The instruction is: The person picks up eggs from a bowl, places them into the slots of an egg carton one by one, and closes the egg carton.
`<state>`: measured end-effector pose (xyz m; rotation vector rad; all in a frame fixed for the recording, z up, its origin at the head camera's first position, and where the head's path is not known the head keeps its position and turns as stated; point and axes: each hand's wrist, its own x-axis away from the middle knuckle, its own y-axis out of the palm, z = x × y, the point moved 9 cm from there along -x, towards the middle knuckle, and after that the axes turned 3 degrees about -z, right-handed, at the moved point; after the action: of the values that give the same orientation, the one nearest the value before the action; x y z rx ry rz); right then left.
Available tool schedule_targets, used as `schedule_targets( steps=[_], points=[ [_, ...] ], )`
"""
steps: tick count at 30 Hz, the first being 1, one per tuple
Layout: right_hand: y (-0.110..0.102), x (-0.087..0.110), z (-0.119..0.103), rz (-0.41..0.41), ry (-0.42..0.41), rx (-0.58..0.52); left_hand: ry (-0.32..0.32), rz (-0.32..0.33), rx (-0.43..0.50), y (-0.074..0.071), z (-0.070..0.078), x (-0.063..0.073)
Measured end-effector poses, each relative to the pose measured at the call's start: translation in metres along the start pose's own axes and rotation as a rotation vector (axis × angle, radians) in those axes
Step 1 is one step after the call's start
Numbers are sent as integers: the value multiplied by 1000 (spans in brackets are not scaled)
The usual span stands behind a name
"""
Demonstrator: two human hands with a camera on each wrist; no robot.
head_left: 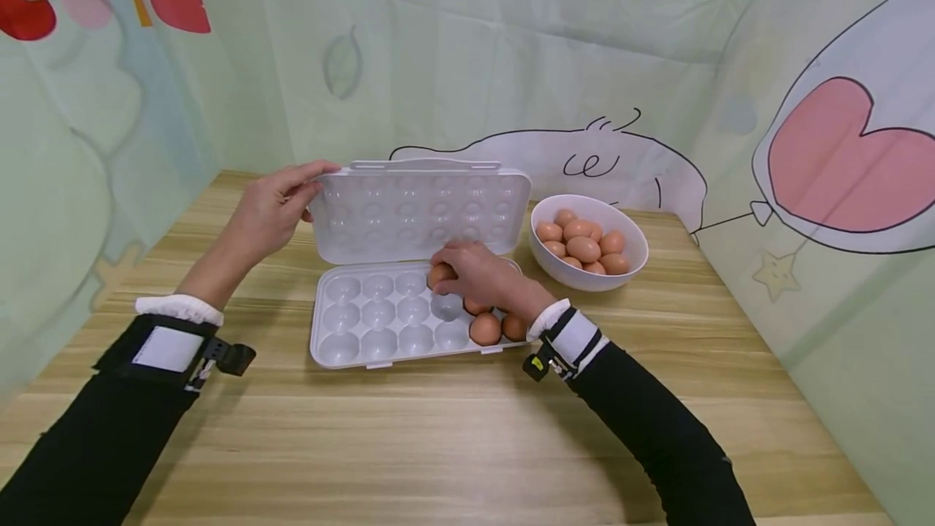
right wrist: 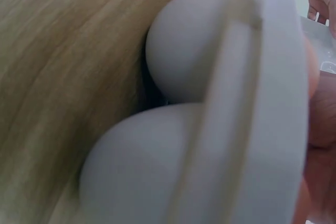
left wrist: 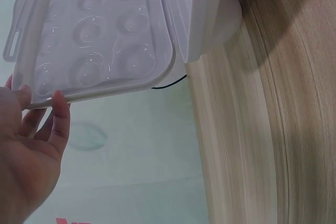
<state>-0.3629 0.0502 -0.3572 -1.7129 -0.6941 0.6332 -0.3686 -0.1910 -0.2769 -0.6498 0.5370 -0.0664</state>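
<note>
A white plastic egg carton [head_left: 318, 323] lies on the table with its lid [head_left: 420, 213] raised at the back. My left hand [head_left: 270, 205] holds the lid's upper left corner, thumb and fingers pinching the edge in the left wrist view. Over the carton's back row, my right hand [head_left: 484, 273] pinches a brown egg [head_left: 440, 276] from above. Several brown eggs [head_left: 485, 329] sit in cups at the right end, partly hidden by that hand; the cups to the left hold none. From the right wrist, the carton's side rim [right wrist: 281, 103] and rounded cup undersides [right wrist: 184, 40] fill the view.
A white bowl [head_left: 544, 262] heaped with brown eggs [head_left: 583, 249] stands behind and right of the carton. The wooden table [head_left: 409, 437] reaches back to a printed cloth backdrop [head_left: 467, 47], which also hangs along both sides.
</note>
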Motion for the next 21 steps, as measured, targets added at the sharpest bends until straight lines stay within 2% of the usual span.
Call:
schedule_targets(
  steps=[7,16,21],
  points=[
    [1,0,0,12,-6,61,-2,-4,5,0,0,0],
    [1,2,0,19,18,58,-12,-5,-1,1,1,1],
    [-4,6,1,45,-1,17,-8,3,0,0,1,1]
  ],
)
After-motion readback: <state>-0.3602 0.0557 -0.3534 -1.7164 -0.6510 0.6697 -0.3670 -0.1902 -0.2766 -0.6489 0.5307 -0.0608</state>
